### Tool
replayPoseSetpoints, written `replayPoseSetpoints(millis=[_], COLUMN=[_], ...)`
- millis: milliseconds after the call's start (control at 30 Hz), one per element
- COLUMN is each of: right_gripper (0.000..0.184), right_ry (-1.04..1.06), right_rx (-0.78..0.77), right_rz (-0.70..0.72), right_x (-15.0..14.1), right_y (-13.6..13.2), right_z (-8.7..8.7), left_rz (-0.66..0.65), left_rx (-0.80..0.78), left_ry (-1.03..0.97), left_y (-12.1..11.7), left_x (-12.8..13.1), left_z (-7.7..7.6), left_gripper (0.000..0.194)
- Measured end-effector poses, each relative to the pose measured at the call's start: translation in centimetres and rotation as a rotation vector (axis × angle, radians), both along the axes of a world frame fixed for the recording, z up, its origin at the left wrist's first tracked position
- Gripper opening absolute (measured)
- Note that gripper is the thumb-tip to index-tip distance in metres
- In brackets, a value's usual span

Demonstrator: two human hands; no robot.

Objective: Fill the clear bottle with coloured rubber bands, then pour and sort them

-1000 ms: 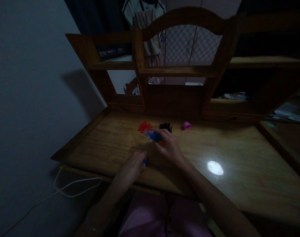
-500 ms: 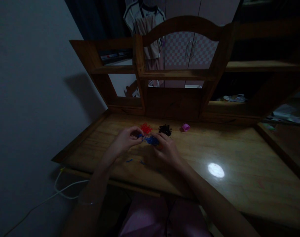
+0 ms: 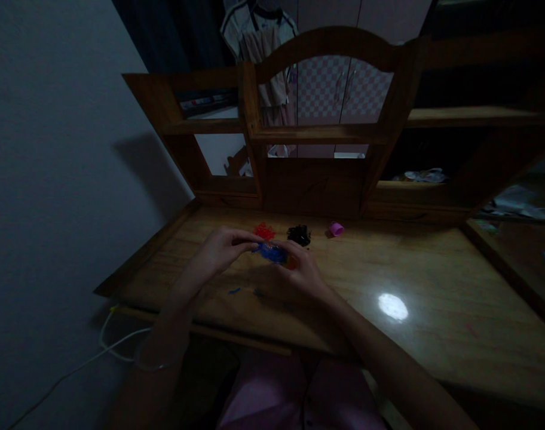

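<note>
Above the wooden desk, a clump of small blue pieces (image 3: pixel 272 253) sits between my hands, seemingly inside something clear, though dim light hides the details. My right hand (image 3: pixel 302 270) is closed around its right side, where a bit of orange shows by the fingers. With thumb and fingers together, my left hand (image 3: pixel 225 254) pinches at the clump's left end. Just beyond my hands lie a pile of thin red pieces (image 3: pixel 264 231) and a pile of thin black pieces (image 3: pixel 299 235). Two small blue slivers, one being this strip (image 3: pixel 234 291), rest on the desk nearer to me.
A small pink cup-like thing (image 3: pixel 336 229) lies right of the black pile. Wooden shelving (image 3: pixel 317 134) rises along the desk's back edge, with a wall (image 3: pixel 75 179) on the left. A white cable (image 3: pixel 75 370) hangs at the front left corner. Light glares on the desk (image 3: pixel 434 269).
My left hand has moved slightly right, closing onto the blue clump; earlier it held some blue pieces a little apart from it. My right hand keeps its hold.
</note>
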State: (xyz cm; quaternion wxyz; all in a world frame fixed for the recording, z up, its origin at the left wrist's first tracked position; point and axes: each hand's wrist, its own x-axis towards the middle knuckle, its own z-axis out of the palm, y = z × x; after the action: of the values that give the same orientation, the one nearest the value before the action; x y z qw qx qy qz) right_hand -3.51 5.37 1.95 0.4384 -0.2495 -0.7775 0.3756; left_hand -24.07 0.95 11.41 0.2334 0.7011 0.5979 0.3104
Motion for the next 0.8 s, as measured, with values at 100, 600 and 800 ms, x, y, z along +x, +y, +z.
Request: replayPoseSetpoints(millis=[100, 600, 800], right_gripper=[0.045, 0.050, 0.051], right_ry=[0.048, 0.194, 0.189], right_rx=[-0.090, -0.416, -0.424], right_rz=[0.063, 0.240, 0.264], right_x=[0.0, -0.3, -0.4], right_y=[-0.2, 0.5, 0.4], right_z=[0.1, -0.3, -0.4], left_rz=[0.037, -0.095, -0.151], left_rx=[0.125, 0.164, 0.290], left_ry=[0.067, 0.089, 0.104], left_y=[-0.2, -1.5, -1.5], left_x=[0.7, 0.8, 1.0], left_z=[0.6, 1.9, 2.3], left_gripper=[0.014, 0.012, 0.005])
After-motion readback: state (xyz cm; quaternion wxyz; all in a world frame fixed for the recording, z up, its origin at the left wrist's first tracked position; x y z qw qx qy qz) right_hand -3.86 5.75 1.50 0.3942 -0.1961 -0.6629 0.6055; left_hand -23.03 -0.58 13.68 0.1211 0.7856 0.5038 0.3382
